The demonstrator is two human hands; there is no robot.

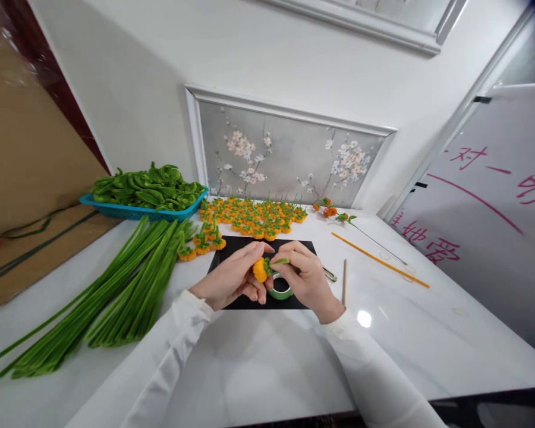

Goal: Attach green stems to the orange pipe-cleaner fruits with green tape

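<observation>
We see both hands meeting above a black mat (pixel 241 302) on a white table (pixel 428 345). The left hand (pixel 238 273) is closed lightly about an orange flower (pixel 260 270), thumb above and fingers curled beneath, the bloom showing between them. The right hand (pixel 305 276) has its thumb and fingertips together on a green piece (pixel 280 261) at the flower's green base, on the side away from the orange petals. Below the fingers, a roll of green tape (pixel 280 295) lies on the mat, partly covered by the hands. We note the mat's front edge just below the tape, with bare white tabletop between the two sleeves. To the right of the right hand, a thin stick (pixel 345 282) lies beside the mat; beyond it, an orange strip (pixel 378 260) runs diagonally, and the tabletop to its right offers open room. On the left side, the space is narrower: green stems (pixel 129 285) spread from near the left sleeve toward the table's left part, below a blue basket (pixel 151 214) of green leaves (pixel 149 187). Behind the mat, rows of orange flowers (pixel 254 215) stand close to its far edge, bounding the room beyond the hands.
</observation>
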